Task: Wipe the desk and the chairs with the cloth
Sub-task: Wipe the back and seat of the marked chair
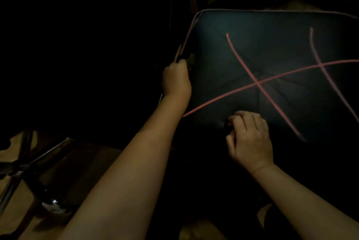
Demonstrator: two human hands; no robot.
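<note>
The picture is very dark. The left hand (175, 80) is closed into a fist at the left edge of the chair seat (272, 49), seen from the back with the thumb on top. It appears to grip that edge, though the fingers themselves are hidden behind the hand. Just above its knuckles a pale strip and a small olive scrap (191, 58) stick out. Whether that scrap is the cloth, and whether the hand pinches it, cannot be told. To the right of this hand and nearer the person, the right hand (250, 138) rests on the front part of the seat, knuckles up and fingers curled under. Something dark lies at its fingertips, but the gloom hides whether it holds anything. The seat is a dark cushion with pink piping along its rim, and pink lines cross between and beyond the two hands. Down to the left of the left forearm, metal chair legs (21, 167) spread over a brown floor (93, 154).
</note>
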